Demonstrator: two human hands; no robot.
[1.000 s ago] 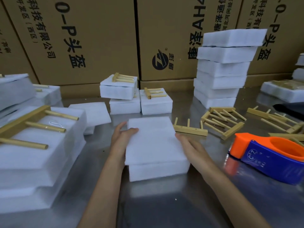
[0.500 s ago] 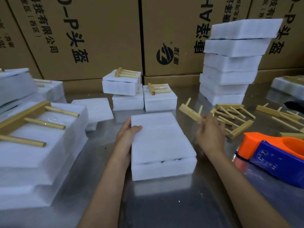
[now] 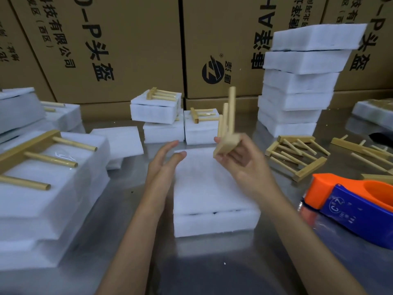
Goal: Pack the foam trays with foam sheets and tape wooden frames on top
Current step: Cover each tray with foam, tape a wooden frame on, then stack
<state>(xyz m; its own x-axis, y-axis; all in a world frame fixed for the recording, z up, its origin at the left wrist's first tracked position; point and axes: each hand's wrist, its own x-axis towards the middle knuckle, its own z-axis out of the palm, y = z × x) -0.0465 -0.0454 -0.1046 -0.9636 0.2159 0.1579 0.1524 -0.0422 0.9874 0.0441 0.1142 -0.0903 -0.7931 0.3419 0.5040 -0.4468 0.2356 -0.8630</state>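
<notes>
1. Above the middle of the shiny steel counter, the right hand grasps a pale wooden frame with three round pegs by its flat bar, pegs pointing up, probably so it can be turned and laid flat.
2. Directly below sits the white foam tray, already covered by a white foam sheet; the frame belongs on top, and it hangs just over the sheet's far end.
3. The left hand is released, fingers straight, at the sheet's far left corner, likely steadying it; contact is unclear.
4. The orange and blue tape dispenser lies near the right arm, handy for taping.
5. Loose spare wooden frames lie right of the tray, in easy reach.
6. A tall stack of white foam trays stands behind them; finished packs with taped frames sit left.
7. Printed brown cardboard cartons wall the counter's far edge.
</notes>
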